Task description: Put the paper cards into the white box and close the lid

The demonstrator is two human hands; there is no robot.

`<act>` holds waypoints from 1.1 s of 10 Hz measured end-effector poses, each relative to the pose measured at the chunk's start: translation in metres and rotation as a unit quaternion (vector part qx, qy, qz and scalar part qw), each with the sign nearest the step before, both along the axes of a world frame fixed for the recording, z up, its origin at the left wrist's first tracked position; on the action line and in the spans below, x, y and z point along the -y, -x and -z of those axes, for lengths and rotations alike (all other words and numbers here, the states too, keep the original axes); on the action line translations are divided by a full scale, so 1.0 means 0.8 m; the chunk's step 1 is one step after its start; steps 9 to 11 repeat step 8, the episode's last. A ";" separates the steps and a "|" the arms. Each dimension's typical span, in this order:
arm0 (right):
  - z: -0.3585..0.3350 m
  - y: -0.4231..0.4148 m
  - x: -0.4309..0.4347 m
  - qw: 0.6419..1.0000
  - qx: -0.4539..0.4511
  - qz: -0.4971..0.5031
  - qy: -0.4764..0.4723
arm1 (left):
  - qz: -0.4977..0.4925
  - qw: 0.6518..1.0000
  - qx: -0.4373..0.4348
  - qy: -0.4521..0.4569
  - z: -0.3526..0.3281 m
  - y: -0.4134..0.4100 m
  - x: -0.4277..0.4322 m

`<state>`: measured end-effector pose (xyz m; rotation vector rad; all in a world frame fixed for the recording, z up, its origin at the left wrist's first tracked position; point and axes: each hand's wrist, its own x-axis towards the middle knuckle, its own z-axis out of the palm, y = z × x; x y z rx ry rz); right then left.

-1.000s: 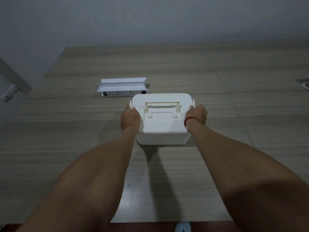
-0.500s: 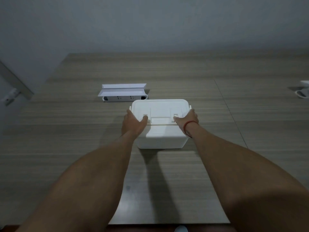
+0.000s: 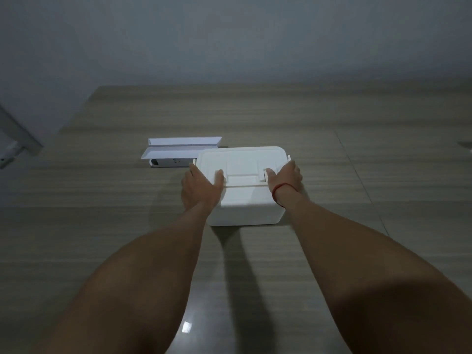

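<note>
White box [image 3: 245, 200]: we are gripping its lid [image 3: 242, 159] with left hand [image 3: 201, 186] and right hand [image 3: 284, 178] (thumbs on top), probably to open it.

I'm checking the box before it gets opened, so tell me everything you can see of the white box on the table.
The white box is a rounded rectangular container of matte, plastic-looking material, standing upright on the wooden table. Its lid is on, with a handle folded flat into a recess on top and small clips sticking out at both ends. The left hand and right hand grip its two sides, thumbs resting on the lid. Its contents are hidden.
</note>
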<state>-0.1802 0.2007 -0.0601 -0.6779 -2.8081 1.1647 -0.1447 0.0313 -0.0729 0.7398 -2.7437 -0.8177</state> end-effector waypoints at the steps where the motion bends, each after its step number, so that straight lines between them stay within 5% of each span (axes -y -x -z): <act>1: 0.000 0.012 0.003 1.000 0.008 -0.008 -0.015 | 0.000 1.000 0.016 0.010 -0.003 0.013 0.002; 6: -0.029 -0.122 0.004 0.952 0.100 -0.247 -0.153 | 0.236 0.965 0.097 0.056 -0.022 -0.099 -0.004; 11: 0.005 -0.207 -0.002 0.945 0.107 -0.262 -0.167 | 0.225 0.971 0.077 0.033 0.008 -0.170 -0.013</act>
